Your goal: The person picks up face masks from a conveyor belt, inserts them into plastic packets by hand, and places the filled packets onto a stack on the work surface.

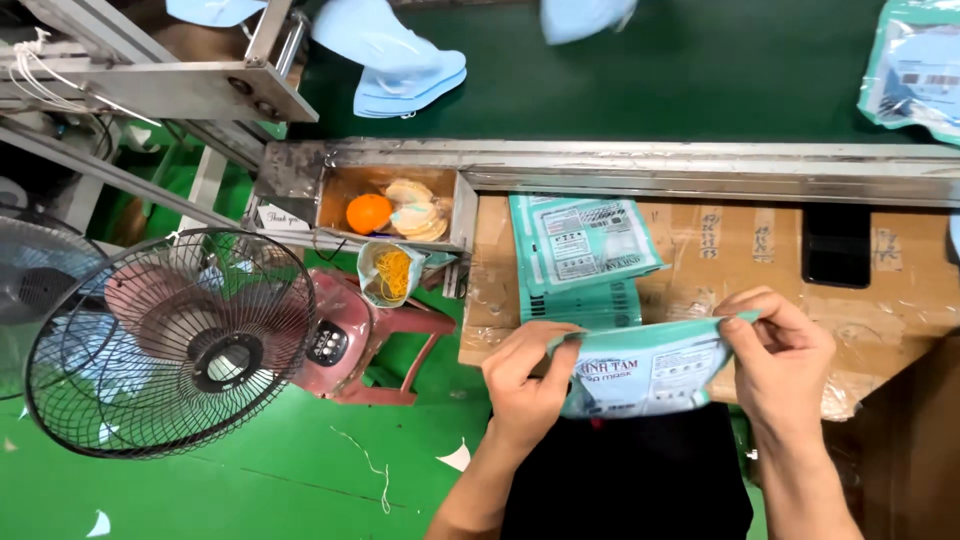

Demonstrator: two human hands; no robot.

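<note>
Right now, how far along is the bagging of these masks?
Done: nothing visibly sealed or finished. In hand: left hand and right hand pinch the top edge of a teal printed plastic pouch. Left: flat teal pouches stacked on the cardboard-covered bench, and pale blue face masks on the green conveyor belt.

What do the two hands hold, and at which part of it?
Both hold one teal plastic pouch at its top edge: the left hand pinches the left corner, the right hand the right corner.
</note>
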